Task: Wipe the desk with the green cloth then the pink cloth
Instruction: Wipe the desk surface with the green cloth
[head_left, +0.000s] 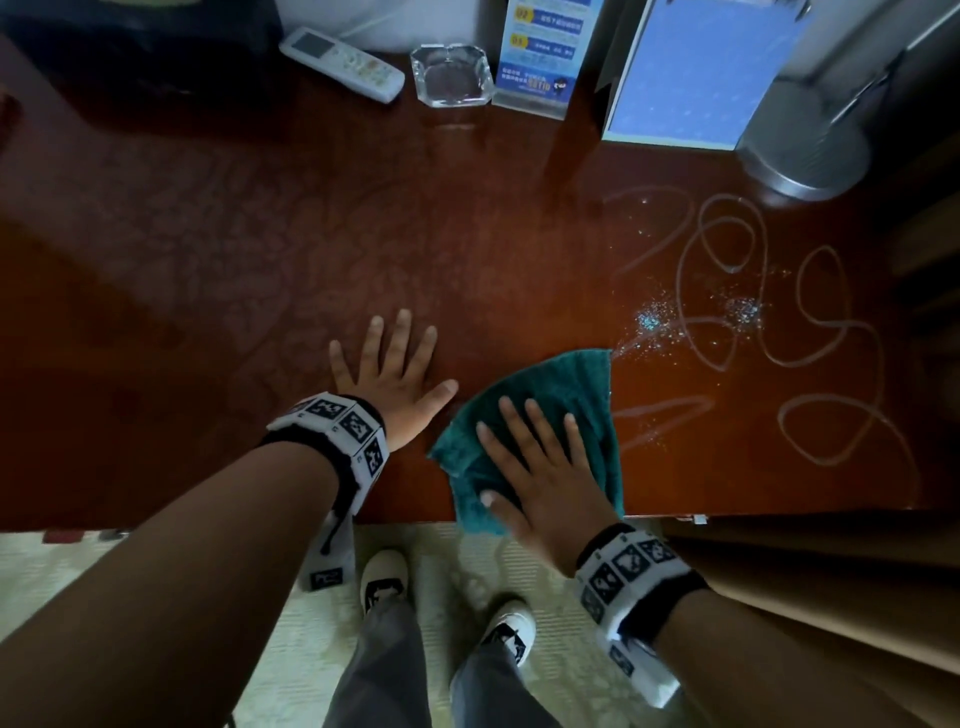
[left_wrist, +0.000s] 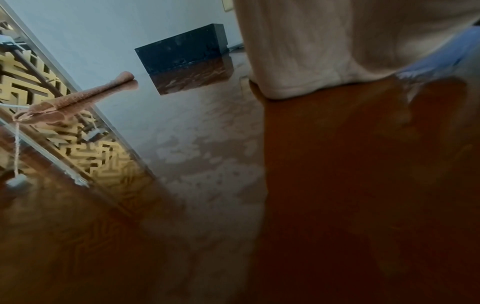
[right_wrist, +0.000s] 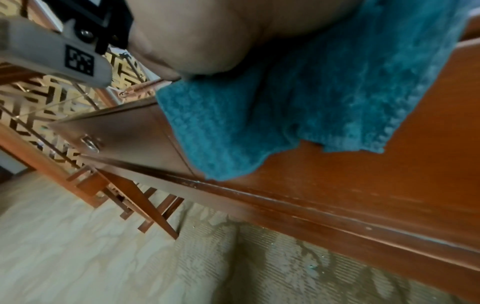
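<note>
My right hand (head_left: 530, 467) lies flat with straight fingers on the green cloth (head_left: 561, 384), pressing it onto the dark red wooden desk (head_left: 260, 249) near the front edge. The cloth (right_wrist: 298, 115) hangs slightly over that edge, with the heel of my right hand (right_wrist: 197, 37) on top. Flat on the bare desk just left of the cloth rests my left hand (head_left: 395, 374), fingers spread. White looping smears (head_left: 727, 249) and glittery specks (head_left: 649, 322) mark the desk right of the cloth. The pink cloth (left_wrist: 78, 98) lies at the desk's far left edge.
Along the back of the desk stand a white remote (head_left: 340, 62), a glass ashtray (head_left: 451, 75), a blue leaflet stand (head_left: 545, 57), a blue box (head_left: 701, 73) and a grey round lamp base (head_left: 800, 140). A black box (left_wrist: 182, 53) sits at the left. Carpet and my shoes (head_left: 384, 577) are below.
</note>
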